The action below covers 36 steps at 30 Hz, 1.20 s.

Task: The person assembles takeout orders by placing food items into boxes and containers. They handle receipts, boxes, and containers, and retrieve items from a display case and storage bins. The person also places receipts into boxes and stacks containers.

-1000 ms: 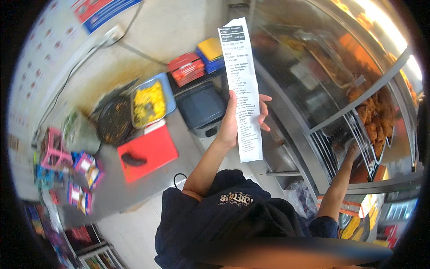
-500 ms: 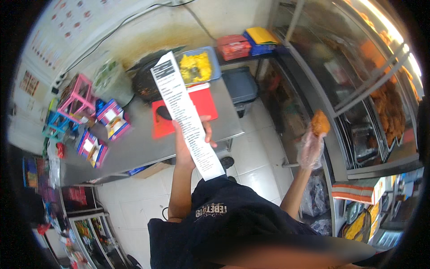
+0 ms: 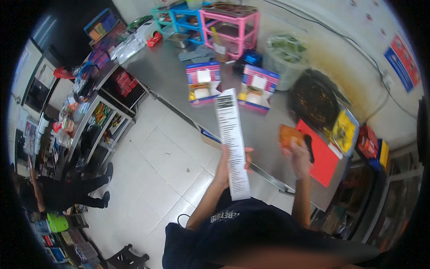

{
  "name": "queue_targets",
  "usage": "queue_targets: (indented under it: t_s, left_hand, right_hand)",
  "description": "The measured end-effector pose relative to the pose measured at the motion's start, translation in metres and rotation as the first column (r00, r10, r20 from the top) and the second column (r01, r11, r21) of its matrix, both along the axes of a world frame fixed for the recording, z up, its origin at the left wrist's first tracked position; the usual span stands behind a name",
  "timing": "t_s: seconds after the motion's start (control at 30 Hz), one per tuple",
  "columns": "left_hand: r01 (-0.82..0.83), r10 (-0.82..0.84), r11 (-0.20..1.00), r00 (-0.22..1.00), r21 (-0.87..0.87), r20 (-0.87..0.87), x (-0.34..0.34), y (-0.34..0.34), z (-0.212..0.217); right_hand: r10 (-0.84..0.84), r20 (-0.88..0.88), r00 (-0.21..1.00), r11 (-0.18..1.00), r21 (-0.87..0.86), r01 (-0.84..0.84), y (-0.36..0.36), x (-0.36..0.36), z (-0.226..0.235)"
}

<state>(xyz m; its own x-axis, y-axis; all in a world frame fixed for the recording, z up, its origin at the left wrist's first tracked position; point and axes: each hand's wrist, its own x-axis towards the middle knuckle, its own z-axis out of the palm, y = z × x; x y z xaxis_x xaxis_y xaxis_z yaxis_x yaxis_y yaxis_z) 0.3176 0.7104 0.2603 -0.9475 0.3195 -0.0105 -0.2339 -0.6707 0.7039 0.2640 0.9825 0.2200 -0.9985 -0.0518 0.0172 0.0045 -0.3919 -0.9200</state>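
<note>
My left hand (image 3: 223, 166) is closed on a long white printed receipt (image 3: 233, 150), held up in front of my chest. In a clear plastic glove, my right hand (image 3: 302, 162) grips a golden-brown piece of fried chicken (image 3: 290, 136) over the steel counter (image 3: 264, 134), beside a red cutting board (image 3: 326, 165). A dark object (image 3: 309, 145) shows partly behind that hand. Two open pink-and-blue cardboard boxes stand farther back: a left box (image 3: 200, 68) and a right box (image 3: 272, 81). Each has food inside, with white and yellow parts.
Behind the board sit a blackened round pan (image 3: 313, 99) and a tray (image 3: 352, 117) of yellow food. A bag-lined tub (image 3: 286, 71) of greens and a pink rack (image 3: 230, 18) stand along the wall. Another person (image 3: 62, 193) stands at the far left by shelves.
The view has swung leftward, away from the glass food cabinet. My right hand has brought the chicken from beside the cabinet to over the counter. The receipt remains in my left hand.
</note>
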Motion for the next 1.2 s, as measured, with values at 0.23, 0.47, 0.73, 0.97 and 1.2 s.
queue_targets:
  t_s: [0.23,0.47,0.73,0.97,1.2]
  left_hand:
    - [-0.644,0.662,0.743,0.747,-0.182,0.061,-0.092,-0.137,-0.026]
    - [-0.631,0.776,0.436,0.625,-0.642,-0.088,-0.13,-0.175,-0.097]
    - [-0.547,0.589,0.019,0.683,-0.837,-0.433,-0.227,-0.179,-0.166]
    - [-0.452,0.604,0.23,0.761,-0.862,-0.237,-0.254,-0.244,-0.228]
    - [-0.629,0.647,0.058,0.615,-0.775,-0.451,-0.215,-0.297,-0.187]
  right_hand:
    - [0.182,0.178,0.967,0.983,-0.022,-0.181,-0.222,-0.241,-0.012]
    - [-0.144,0.055,0.988,0.926,0.36,0.115,-0.282,-0.219,-0.078]
    - [-0.07,-0.249,0.966,0.454,0.854,0.253,-0.252,-0.211,-0.066]
    - [0.108,-0.178,0.978,0.277,0.95,0.142,-0.301,-0.222,-0.105]
    - [0.068,-0.659,0.749,0.415,0.702,0.579,-0.275,-0.172,-0.055]
